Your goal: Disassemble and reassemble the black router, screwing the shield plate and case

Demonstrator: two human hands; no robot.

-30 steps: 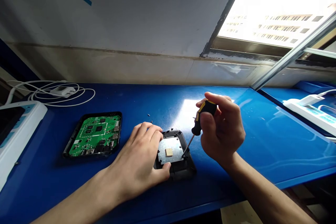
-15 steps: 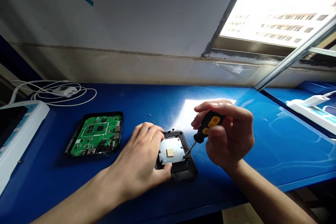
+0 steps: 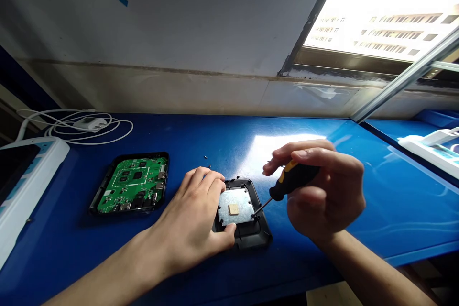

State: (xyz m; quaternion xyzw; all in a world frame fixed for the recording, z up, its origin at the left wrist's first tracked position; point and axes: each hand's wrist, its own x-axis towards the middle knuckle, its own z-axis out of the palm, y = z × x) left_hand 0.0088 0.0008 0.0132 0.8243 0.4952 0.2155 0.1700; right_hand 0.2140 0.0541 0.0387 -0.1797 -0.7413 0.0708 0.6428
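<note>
A small black case half (image 3: 251,236) lies on the blue table (image 3: 322,248), with a silver metal plate (image 3: 234,203) and a tan pad inside it. My left hand (image 3: 191,224) presses on the case's left side, fingers curled over its edge and thumb on the front rim. My right hand (image 3: 322,191) grips a black and yellow screwdriver (image 3: 290,179), tilted low to the right. Its tip rests at the plate's right front corner.
A second black case half with a green circuit board (image 3: 132,184) lies to the left. Tiny dark screws (image 3: 205,157) are scattered behind the case. A white device (image 3: 21,177) and a coiled white cable with charger (image 3: 86,124) sit far left. A white power strip (image 3: 433,146) is at right.
My right hand has swung right and lowered the screwdriver handle, so the tool now lies at a much flatter angle. The tip stays at the same corner. My left hand has not moved.
</note>
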